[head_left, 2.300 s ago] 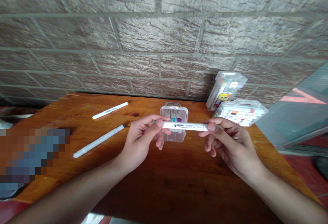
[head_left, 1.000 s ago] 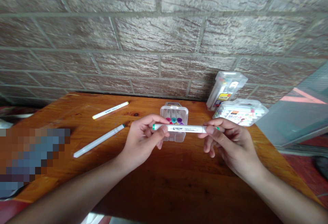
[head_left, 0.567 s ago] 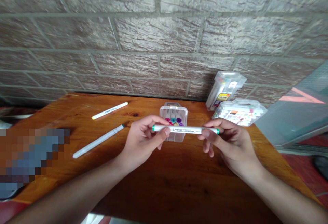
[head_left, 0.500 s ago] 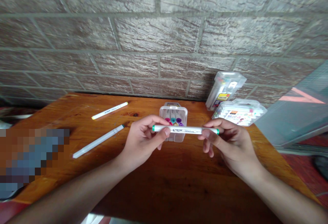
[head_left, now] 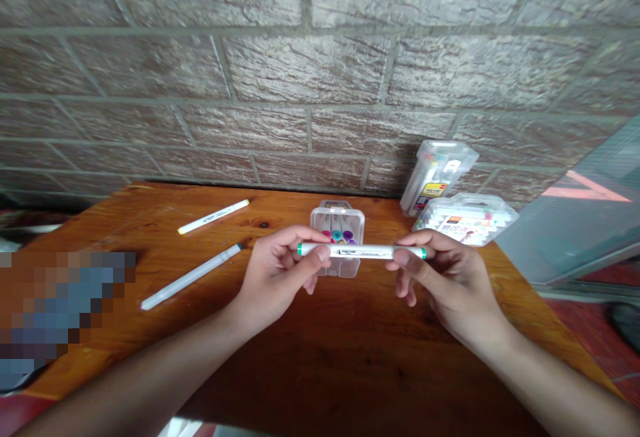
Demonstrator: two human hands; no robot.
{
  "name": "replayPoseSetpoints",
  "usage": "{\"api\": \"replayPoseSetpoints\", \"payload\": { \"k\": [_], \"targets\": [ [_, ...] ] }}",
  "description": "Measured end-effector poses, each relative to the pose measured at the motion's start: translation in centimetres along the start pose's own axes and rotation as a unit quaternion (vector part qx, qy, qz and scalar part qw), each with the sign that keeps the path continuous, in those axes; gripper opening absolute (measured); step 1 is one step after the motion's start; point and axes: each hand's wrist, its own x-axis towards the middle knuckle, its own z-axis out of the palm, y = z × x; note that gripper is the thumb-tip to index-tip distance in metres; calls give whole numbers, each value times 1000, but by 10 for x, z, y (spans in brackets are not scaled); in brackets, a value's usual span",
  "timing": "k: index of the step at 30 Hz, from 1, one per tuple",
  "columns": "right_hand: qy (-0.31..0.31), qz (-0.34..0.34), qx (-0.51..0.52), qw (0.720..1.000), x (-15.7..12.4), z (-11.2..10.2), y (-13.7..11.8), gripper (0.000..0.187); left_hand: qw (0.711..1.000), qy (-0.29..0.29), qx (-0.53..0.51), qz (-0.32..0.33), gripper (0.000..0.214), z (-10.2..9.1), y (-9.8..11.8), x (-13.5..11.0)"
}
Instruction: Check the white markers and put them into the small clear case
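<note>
A white marker pen [head_left: 361, 251] with green ends is held level in front of me, its printed side facing me. My left hand [head_left: 281, 270] pinches its left end between thumb and fingers. At the other end, my right hand [head_left: 443, 273] pinches it near the green tip. Behind the pen, partly covered by it, stands a clear plastic case [head_left: 354, 218] with several markers inside, their pink, teal and purple ends showing.
On the left of the wooden table [head_left: 325, 357] lie a yellow-ended marker [head_left: 214, 217] and a dark-ended marker [head_left: 191, 277]. A tall clear marker box [head_left: 435, 177] and a low clear case [head_left: 467, 220] stand at the back right. A brick wall [head_left: 300, 70] rises behind.
Both hands keep the same hold on the green-ended marker. Its printed label is turned slightly; otherwise the view has only shifted a little.
</note>
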Motion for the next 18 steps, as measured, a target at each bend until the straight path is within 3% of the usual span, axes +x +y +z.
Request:
{"api": "replayPoseSetpoints", "payload": {
  "k": [11,18],
  "targets": [
    [23,16,27,999,2,-1,-3,14,998,39,-35,16,15,-4,-8,4],
    [23,27,56,998,0,0,-7,18,993,34,-117,5,16,-2,-2,5]
  ]
}}
